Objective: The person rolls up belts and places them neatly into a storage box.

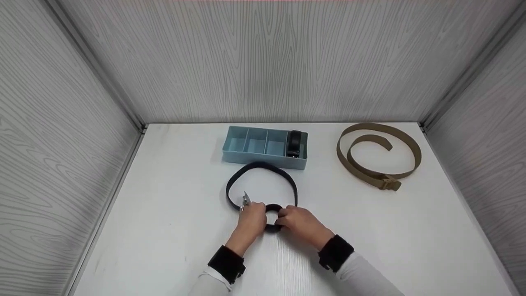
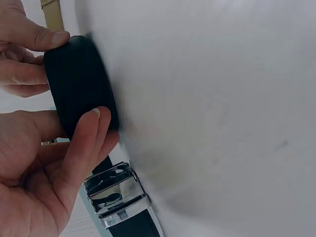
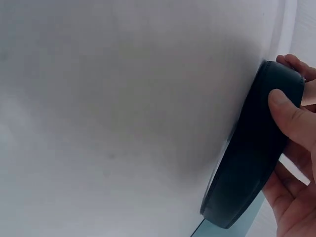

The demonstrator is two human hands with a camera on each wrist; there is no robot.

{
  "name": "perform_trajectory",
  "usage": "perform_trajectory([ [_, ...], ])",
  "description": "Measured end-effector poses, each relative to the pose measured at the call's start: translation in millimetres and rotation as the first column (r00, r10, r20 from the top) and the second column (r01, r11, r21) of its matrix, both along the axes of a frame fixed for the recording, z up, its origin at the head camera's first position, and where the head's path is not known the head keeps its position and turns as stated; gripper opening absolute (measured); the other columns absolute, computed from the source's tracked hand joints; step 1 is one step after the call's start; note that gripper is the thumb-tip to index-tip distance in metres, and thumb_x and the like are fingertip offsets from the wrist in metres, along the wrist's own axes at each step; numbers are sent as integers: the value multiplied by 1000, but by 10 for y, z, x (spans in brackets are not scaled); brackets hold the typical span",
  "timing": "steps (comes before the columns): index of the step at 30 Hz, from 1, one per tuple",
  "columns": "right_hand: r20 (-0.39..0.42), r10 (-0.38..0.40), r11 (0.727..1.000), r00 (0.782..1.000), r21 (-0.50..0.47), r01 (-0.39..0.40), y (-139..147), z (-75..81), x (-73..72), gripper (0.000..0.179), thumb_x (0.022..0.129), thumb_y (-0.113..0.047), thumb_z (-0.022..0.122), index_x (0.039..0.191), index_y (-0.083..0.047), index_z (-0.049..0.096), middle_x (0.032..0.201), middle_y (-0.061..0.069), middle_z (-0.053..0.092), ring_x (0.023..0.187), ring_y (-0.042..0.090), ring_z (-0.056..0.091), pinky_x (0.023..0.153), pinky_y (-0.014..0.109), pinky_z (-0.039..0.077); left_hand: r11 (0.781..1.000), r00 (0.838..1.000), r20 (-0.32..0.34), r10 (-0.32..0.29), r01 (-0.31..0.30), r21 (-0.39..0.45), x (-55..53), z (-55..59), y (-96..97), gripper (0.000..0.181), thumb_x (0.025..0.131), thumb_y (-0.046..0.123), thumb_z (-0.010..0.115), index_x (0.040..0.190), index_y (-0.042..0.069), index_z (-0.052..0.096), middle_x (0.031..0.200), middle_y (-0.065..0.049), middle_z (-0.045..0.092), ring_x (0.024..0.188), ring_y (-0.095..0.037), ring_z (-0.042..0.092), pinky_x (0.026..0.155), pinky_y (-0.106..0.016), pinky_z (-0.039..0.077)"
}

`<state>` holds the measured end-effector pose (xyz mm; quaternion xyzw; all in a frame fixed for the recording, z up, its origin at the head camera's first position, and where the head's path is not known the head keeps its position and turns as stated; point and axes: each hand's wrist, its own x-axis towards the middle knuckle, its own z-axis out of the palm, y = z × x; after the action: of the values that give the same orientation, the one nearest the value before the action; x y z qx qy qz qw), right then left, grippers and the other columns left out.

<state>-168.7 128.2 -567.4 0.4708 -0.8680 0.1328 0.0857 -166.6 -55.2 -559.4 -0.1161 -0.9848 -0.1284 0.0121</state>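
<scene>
My left hand (image 1: 252, 218) and right hand (image 1: 302, 223) grip a black belt (image 1: 259, 165) curled between them; a blue tray (image 1: 261, 158) beyond holds a black object (image 1: 294, 144); rightward lies a tan belt (image 1: 363, 174).

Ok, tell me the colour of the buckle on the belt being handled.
The buckle is shiny silver, seen best in the left wrist view.

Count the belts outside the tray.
2: the black belt, held by the left hand and right hand; the brown belt, right of the tray.
</scene>
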Motion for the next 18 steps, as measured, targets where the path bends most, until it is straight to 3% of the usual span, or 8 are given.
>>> perform_trajectory([
  [6,34,65,998,997,-21,-64,103,10,-49,25,76,-3,80,98,-15,77,102,-2,69,93,16,62,82,32,49,992,993,-46,-111,108,-70,-44,-16,-38,9,83,1,63,77,5,67,74,-13,67,67,-30,66,58,-43,51],
  [9,55,62,998,997,1,-62,119,38,-55,26,76,-4,80,100,-15,77,104,-1,70,101,17,62,88,33,47,981,980,-107,-170,158,-114,-60,-42,-44,8,86,7,63,80,9,68,72,-10,66,64,-29,65,54,-42,50],
  [12,27,72,997,997,26,-73,97,54,-48,19,78,-4,78,93,-17,78,98,-1,70,96,18,62,85,32,48,972,962,-172,-212,188,-144,-72,-77,-30,9,87,14,63,82,12,70,71,-8,64,61,-29,64,51,-41,49],
  [15,-32,76,997,997,29,-75,70,60,-30,17,77,-4,77,85,-19,77,89,-2,69,85,18,60,77,31,47,973,959,-193,-207,181,-145,-76,-103,-1,8,86,14,62,83,14,70,71,-8,62,61,-29,64,50,-41,48],
  [18,-75,66,998,995,27,-64,56,61,-15,17,74,-4,77,80,-20,77,83,-3,68,78,18,59,71,30,46,985,974,-175,-147,127,-118,-72,-109,22,5,84,11,65,79,10,67,71,-10,63,62,-30,65,51,-42,48],
])
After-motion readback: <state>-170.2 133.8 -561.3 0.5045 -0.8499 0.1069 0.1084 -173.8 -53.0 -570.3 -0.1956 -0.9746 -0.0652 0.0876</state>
